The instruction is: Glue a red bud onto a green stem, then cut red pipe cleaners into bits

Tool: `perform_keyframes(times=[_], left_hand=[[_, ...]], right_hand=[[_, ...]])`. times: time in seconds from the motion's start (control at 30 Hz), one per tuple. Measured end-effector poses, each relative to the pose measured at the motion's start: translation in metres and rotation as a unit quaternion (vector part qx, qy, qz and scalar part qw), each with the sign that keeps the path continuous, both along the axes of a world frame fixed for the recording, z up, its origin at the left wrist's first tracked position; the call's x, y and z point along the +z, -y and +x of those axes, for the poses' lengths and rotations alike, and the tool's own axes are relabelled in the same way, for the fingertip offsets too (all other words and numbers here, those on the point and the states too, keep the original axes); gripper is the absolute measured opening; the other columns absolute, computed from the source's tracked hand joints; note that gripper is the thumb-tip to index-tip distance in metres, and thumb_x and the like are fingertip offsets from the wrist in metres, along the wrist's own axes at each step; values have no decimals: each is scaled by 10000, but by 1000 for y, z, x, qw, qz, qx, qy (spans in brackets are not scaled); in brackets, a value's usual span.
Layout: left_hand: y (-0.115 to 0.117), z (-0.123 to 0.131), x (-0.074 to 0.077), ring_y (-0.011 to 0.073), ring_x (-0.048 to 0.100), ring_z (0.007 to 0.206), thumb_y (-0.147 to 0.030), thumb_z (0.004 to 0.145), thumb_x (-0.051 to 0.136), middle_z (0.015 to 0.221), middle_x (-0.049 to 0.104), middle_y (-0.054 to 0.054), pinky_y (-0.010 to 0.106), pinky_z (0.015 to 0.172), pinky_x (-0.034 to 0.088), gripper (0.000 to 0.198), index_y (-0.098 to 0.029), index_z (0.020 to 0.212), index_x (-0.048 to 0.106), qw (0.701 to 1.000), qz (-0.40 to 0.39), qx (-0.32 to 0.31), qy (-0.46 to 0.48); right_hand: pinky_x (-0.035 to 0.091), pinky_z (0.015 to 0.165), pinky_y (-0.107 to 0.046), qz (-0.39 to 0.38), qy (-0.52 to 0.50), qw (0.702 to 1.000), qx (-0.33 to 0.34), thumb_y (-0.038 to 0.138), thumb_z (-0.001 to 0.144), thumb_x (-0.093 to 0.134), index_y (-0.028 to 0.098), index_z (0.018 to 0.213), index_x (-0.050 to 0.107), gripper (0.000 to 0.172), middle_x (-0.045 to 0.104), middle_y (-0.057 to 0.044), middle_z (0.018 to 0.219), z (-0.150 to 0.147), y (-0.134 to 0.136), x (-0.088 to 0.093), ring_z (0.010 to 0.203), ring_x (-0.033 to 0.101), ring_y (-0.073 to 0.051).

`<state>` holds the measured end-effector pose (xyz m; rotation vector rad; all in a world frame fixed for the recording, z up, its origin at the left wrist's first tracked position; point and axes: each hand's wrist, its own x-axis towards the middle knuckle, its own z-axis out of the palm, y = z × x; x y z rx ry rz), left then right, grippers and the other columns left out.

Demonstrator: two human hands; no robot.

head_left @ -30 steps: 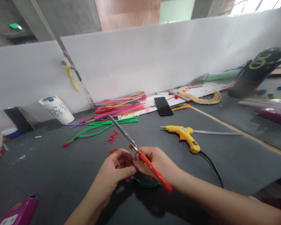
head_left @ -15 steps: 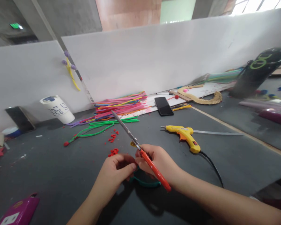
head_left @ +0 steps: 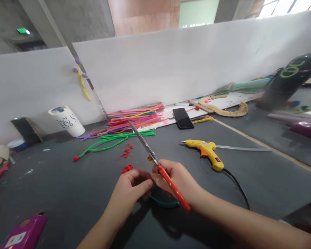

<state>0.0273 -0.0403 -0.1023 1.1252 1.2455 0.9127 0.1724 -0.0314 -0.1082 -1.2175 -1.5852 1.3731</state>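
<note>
In my right hand (head_left: 177,176) is a pair of scissors (head_left: 171,183) with red handles, blades closed and pointing up and away to the left. My left hand (head_left: 133,185) is closed, thumb against fingers, its fingertips meeting those of my right hand. What they pinch is mostly hidden. A teal strip (head_left: 164,203) curves just below both hands, and its left end disappears at my left fingers. A small yellowish piece (head_left: 150,158) shows behind the scissors' pivot. Small red clippings (head_left: 126,168) lie beyond my left hand.
Green pipe cleaners (head_left: 110,148) and a multicoloured bundle (head_left: 134,117) lie ahead. A yellow glue gun (head_left: 207,148) with a black cord lies to the right. A phone (head_left: 183,118) rests near the white partition (head_left: 171,65). A white cup (head_left: 67,121) and purple packet (head_left: 27,231) are left.
The whole view has shifted slightly to the right and down. Both hands keep nearly the same pose, and the scissors stay closed in my right hand.
</note>
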Motion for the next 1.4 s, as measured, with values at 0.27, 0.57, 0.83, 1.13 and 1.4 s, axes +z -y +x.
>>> perform_keyframes(times=[0.27, 0.57, 0.83, 1.13, 1.4], left_hand=[[-1, -3, -1, 93, 476, 478, -206, 620, 649, 516, 542, -12, 212, 474, 372, 97, -126, 646, 601, 999, 18, -25, 10], [-1, -12, 8, 88, 497, 478, -214, 617, 676, 542, 596, -6, 197, 469, 399, 95, -144, 624, 612, 993, 60, 74, 75], [0, -25, 19, 71, 538, 508, -147, 644, 665, 575, 622, -18, 159, 479, 424, 25, -158, 638, 644, 961, 139, 151, 183], [5, -25, 22, 50, 528, 483, -145, 667, 651, 561, 617, -39, 147, 509, 440, 49, -185, 646, 668, 943, 184, 183, 207], [5, -25, 20, 61, 535, 495, -165, 656, 668, 583, 612, -32, 165, 495, 439, 26, -189, 646, 670, 939, 190, 187, 218]], right_hand=[[272, 386, -162, 5, -1, 1000, -1, 138, 682, 472, 185, 642, 420, 80, 358, 101, 453, -2, 2, 0, 374, 354, -49], [290, 455, -188, 93, 90, 991, 17, 328, 742, 514, 170, 698, 479, 168, 409, 56, 565, 10, -1, 11, 502, 363, -81], [242, 478, -220, 259, 327, 909, 31, 418, 753, 494, 188, 806, 487, 236, 500, 26, 590, 16, 5, 12, 496, 406, -117], [209, 485, -270, 358, 426, 830, 49, 407, 808, 398, 171, 766, 491, 257, 570, -29, 599, 14, 6, -4, 506, 490, -156], [207, 484, -274, 376, 421, 824, 49, 390, 803, 393, 174, 742, 484, 242, 578, -33, 606, 12, 8, -4, 502, 494, -156]])
